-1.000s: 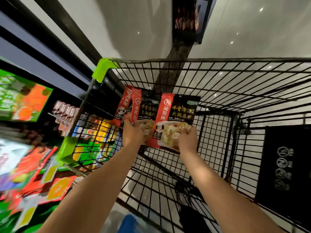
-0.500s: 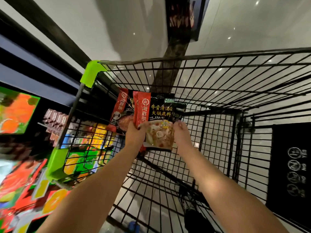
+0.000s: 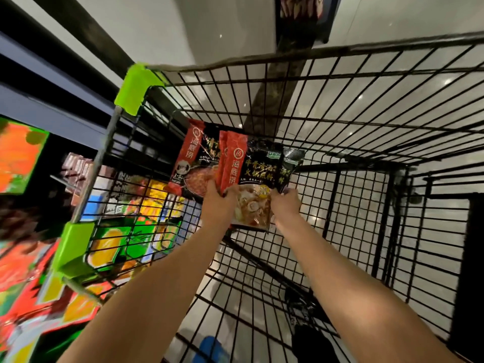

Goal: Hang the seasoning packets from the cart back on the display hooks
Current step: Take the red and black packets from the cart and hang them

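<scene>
Both hands reach into the black wire cart (image 3: 340,142). My left hand (image 3: 218,203) grips the lower edge of a bunch of red-and-black seasoning packets (image 3: 251,179), its thumb over the front one. A further packet (image 3: 195,163) with a red soup picture fans out to the left behind my fingers. My right hand (image 3: 285,203) pinches the right lower edge of the front packet, which shows a pale broth. The packets are stacked and overlapping, held upright above the cart's floor. The display hooks are not clearly seen.
Green plastic corner guards (image 3: 136,90) mark the cart's left rim. Shelves of colourful blurred goods (image 3: 31,258) lie to the left beyond the mesh. Glossy grey floor shows through the wires. A dark mat (image 3: 474,271) lies at the right.
My right hand has slid its packet left onto the ones in my left hand, so the separate packets are now one overlapping stack. The camera has tilted slightly.
</scene>
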The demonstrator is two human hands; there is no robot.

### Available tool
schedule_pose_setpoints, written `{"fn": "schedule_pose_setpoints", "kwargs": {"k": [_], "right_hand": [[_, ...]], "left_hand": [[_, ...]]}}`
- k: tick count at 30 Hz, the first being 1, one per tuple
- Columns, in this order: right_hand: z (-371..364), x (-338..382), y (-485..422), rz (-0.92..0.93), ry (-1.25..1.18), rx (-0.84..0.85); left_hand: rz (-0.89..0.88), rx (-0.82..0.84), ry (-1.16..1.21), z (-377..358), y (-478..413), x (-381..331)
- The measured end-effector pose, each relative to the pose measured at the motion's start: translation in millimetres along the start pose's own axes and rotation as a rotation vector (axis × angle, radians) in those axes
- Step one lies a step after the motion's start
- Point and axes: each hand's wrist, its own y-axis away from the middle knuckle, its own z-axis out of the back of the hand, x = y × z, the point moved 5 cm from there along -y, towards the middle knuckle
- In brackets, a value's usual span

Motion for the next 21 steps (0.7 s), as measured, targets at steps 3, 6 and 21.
{"fn": "schedule_pose_setpoints", "kwargs": {"k": [3, 6, 21], "right_hand": [[6, 15, 33, 0.014, -0.142, 0.067], [27, 36, 78, 0.124, -0.159, 0.019], [101, 98, 300, 0.318, -0.018, 0.258]], "left_hand": [[0.044, -0.021, 0.005, 16, 10, -6], [0.096, -0.063, 0.032, 39, 32, -18], [0.060, -0.185, 0.248, 171, 186, -70]]}}
